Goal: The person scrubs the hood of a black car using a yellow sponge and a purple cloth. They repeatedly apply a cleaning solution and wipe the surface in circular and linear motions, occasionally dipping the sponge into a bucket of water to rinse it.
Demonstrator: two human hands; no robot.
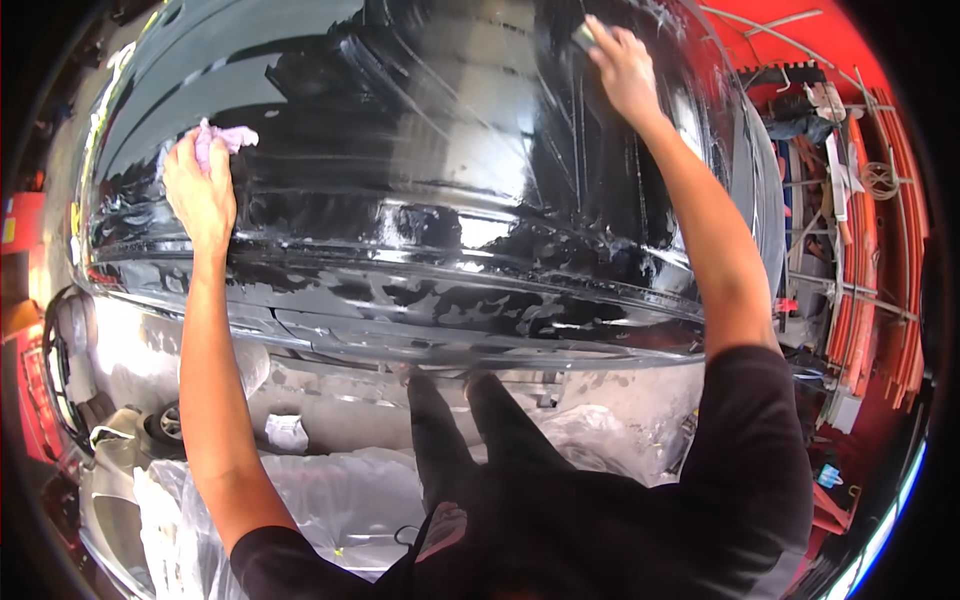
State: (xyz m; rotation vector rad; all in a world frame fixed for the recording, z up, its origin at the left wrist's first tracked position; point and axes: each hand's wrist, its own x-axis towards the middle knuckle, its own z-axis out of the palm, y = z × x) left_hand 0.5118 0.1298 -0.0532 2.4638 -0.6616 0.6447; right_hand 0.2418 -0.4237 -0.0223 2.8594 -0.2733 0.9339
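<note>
Honestly, fingers half hide the one small block (582, 40) in the grip of the right hand (628, 75), far right on the black car panel (400, 150); the left hand (203, 190) bunches one lilac cloth (232, 138) at left. Nearer, the person's body cuts across plastic sheeting (330, 490).

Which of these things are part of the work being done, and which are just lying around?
In use:
- purple cloth, in the left hand
- small block, under the right hand
- streaked black car panel

Apparently just lying about:
- plastic sheeting
- crumpled white item
- orange poles
</note>
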